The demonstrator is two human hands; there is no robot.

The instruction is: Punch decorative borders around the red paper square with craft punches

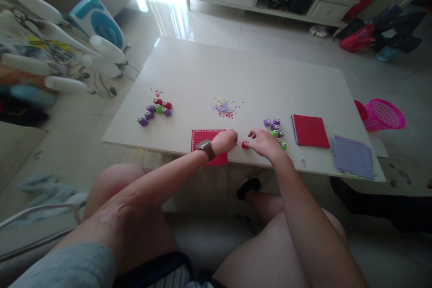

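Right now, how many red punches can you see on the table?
3: one red punch and another red punch together at the table's left, and a third red punch beside the right hand. That hand may hide more.

A matt paper sheet (205, 134) lies along the near edge of a smooth table (270, 81). The punch (244, 145) is plastic; glossy tiles (216, 27) gleam.

Table (256, 69): sheet (202, 137) at near edge | confetti (222, 107) behind sheet | punches (159, 109) both sides | paper stacks (310, 131) far right
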